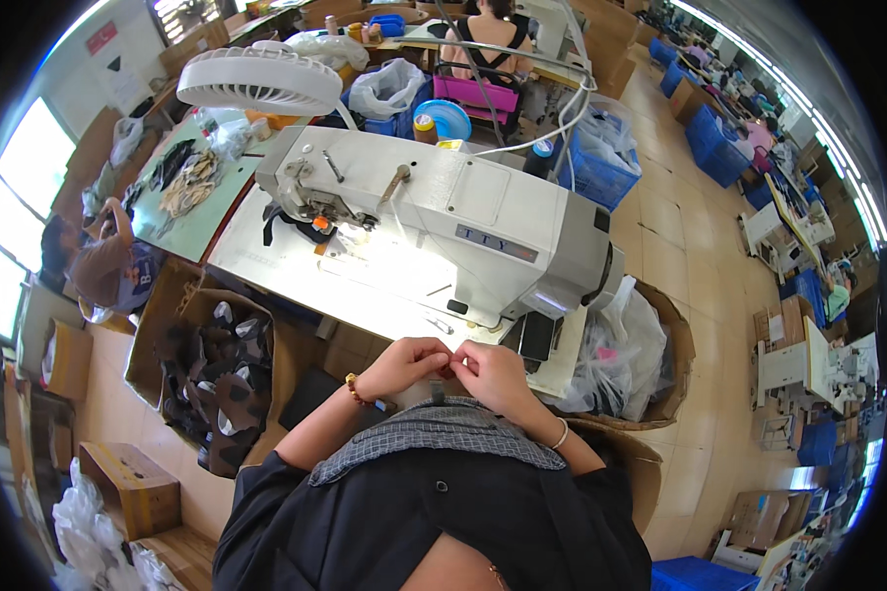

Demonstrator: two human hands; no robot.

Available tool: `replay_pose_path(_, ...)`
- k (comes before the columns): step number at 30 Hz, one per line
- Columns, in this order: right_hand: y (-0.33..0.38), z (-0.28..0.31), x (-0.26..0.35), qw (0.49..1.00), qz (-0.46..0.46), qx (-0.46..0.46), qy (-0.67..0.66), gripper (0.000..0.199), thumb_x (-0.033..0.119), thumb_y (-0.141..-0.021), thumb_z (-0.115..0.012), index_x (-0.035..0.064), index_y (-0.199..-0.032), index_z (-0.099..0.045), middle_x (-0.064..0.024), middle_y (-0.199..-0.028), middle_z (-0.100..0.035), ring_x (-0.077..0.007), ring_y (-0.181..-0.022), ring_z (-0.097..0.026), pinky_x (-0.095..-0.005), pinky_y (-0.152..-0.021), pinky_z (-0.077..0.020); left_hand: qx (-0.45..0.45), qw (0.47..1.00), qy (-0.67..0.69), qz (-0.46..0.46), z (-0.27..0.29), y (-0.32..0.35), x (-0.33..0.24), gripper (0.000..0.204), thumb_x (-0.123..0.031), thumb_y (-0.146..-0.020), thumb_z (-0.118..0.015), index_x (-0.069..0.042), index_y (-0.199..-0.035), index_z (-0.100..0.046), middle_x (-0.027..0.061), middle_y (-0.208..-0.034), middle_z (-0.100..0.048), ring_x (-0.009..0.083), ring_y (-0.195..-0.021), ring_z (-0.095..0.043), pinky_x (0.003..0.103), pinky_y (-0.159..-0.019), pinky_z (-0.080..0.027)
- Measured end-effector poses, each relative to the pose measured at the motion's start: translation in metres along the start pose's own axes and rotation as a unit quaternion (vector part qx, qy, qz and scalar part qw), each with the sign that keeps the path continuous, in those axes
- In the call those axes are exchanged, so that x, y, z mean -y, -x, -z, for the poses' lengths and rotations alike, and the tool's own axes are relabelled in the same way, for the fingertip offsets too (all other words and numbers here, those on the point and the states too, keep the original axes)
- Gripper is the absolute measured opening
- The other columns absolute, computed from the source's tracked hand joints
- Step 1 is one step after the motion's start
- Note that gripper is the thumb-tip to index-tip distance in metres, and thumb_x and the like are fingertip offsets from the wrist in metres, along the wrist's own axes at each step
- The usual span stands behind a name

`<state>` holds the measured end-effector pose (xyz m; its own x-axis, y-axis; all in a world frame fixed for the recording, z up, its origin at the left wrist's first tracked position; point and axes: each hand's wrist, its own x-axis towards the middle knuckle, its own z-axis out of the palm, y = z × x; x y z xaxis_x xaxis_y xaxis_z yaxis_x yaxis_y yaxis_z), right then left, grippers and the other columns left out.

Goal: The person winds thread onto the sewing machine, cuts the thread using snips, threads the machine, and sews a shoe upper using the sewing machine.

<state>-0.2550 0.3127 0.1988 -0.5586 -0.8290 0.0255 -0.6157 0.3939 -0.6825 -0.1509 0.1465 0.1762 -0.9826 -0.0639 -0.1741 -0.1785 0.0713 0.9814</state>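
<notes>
Meeting at the fingertips in the head view, the bare left hand [409,366] and the bare right hand [496,376] stand at the near edge of a smooth white tabletop [266,271]. Thumbs and forefingers are drawn together; I cannot tell whether they grasp anything, since whatever lies there is too small and hidden. A bracelet of round brownish beads [355,389] circles the left wrist, a slim pale bangle [563,434] the right. Below them, grey cloth with a fine pale grid [434,433] lies across a plain black garment [384,512].

Just beyond the hands, on the tabletop, sits the glossy off-white sewing machine [443,192], long and boxy with rounded corners; a bright glow lights the surface under its arm. Flat, curved dark fabric pieces [229,369] fill a brown cardboard box [153,335] to the left; crumpled translucent plastic bags [616,345] bulge at the right.
</notes>
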Motion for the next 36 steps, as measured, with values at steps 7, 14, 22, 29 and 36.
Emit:
replay_pose_path(7,-0.013,-0.012,-0.014,0.994,-0.019,0.029,-0.103,0.008,0.017,-0.080,-0.066,0.0094,-0.082,-0.063,-0.0059,-0.064,-0.061,-0.0208,-0.059,-0.060,-0.0341,-0.055,-0.0459,-0.036,0.999,-0.024,0.008,0.018,-0.009,0.020,0.014,-0.012,-0.088,-0.064,0.002,-0.088,-0.066,0.0017,-0.071,-0.065,0.0053,-0.063,-0.053,0.021,-0.060,-0.044)
replay_pose_path(14,-0.035,-0.025,-0.029,0.986,-0.004,0.063,-0.153,0.008,0.014,-0.082,-0.064,0.0067,-0.083,-0.062,-0.0078,-0.068,-0.062,-0.0215,-0.060,-0.061,-0.0327,-0.057,-0.0467,-0.014,0.995,-0.097,-0.035,0.041,-0.020,0.038,0.013,-0.010,-0.083,-0.068,-0.001,-0.093,-0.066,0.0067,-0.082,-0.064,0.0144,-0.074,-0.060,0.028,-0.069,-0.048)
replay_pose_path(22,-0.048,-0.035,-0.050,0.989,-0.022,0.086,-0.115,0.011,0.018,-0.084,-0.063,0.0065,-0.085,-0.062,-0.0078,-0.071,-0.064,-0.0219,-0.065,-0.062,-0.0338,-0.060,-0.0475,-0.508,0.753,-0.357,-0.219,0.099,-0.057,-0.013,0.031,-0.005,-0.072,-0.074,-0.006,-0.101,-0.062,0.0099,-0.093,-0.060,0.0295,-0.085,-0.059,0.037,-0.074,-0.048)
replay_pose_path(29,-0.045,-0.032,-0.066,0.987,-0.048,0.103,-0.113,0.013,0.020,-0.084,-0.062,0.0068,-0.084,-0.063,-0.0083,-0.071,-0.064,-0.0228,-0.065,-0.063,-0.0343,-0.060,-0.0477,-0.527,0.761,-0.333,-0.181,0.102,-0.076,-0.010,0.027,-0.007,-0.072,-0.074,-0.008,-0.096,-0.060,0.0065,-0.091,-0.059,0.0230,-0.078,-0.060,0.034,-0.069,-0.048)
replay_pose_path(36,-0.043,-0.026,-0.085,0.991,-0.026,0.109,-0.073,0.014,0.023,-0.083,-0.063,0.0098,-0.085,-0.065,-0.0081,-0.071,-0.066,-0.0248,-0.065,-0.064,-0.0364,-0.059,-0.0486,-0.524,0.765,-0.305,-0.216,0.088,-0.064,-0.019,0.024,0.003,-0.074,-0.070,-0.001,-0.096,-0.060,0.0102,-0.085,-0.058,0.0248,-0.077,-0.060,0.032,-0.070,-0.049)
